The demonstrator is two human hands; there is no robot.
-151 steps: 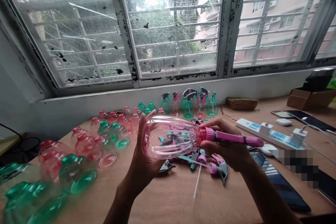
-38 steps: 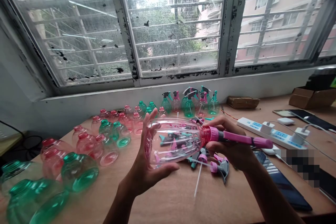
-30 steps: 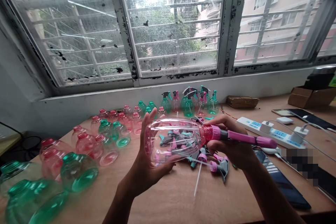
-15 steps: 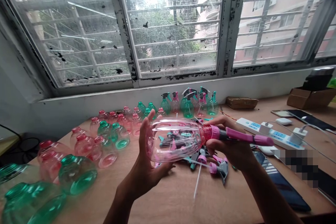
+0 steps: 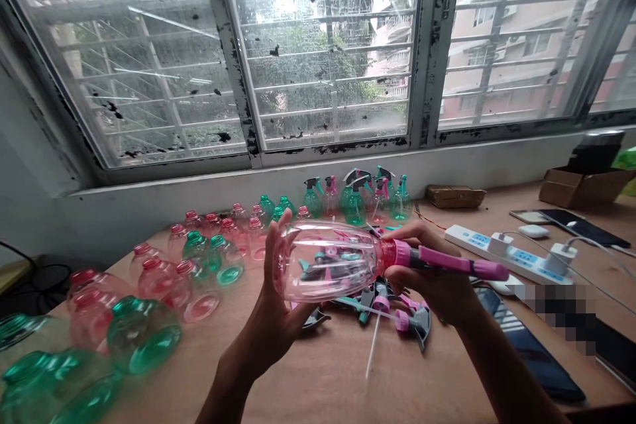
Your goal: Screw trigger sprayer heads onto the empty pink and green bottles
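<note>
A wide window (image 5: 318,53) with flaking dark frames and bars outside fills the upper half of the frame. Behind the glass there are trees and a pinkish building. Below it, a pale wall meets a brown wooden table (image 5: 322,377).

At the far left edge a black cable (image 5: 34,271) lies beside the table. In the lower left, many empty bottles (image 5: 144,285), pink and green, lie on their sides and touch one another. At the middle back, near the wall, a group of finished spray bottles (image 5: 358,195) stands upright. In the centre of the table there is a heap of loose trigger sprayers (image 5: 392,308); one has a white tube that points to the lower edge. To the right come a white power strip (image 5: 497,252) with chargers plugged in, a dark phone (image 5: 541,358) and, at the right edge, a cardboard box (image 5: 581,185).

The pink bottle (image 5: 328,262) is held in the air above the heap, in the centre of the frame. It lies horizontally with its base to the left. It is clear and empty, so the heap shows through it. The left hand (image 5: 278,324) cups the base, with the thumb up and the fingers curved under it. The pink trigger sprayer (image 5: 447,264) sits in the neck and points to the right. The right hand (image 5: 437,288) is closed around the collar, where the sprayer meets the neck.
</note>
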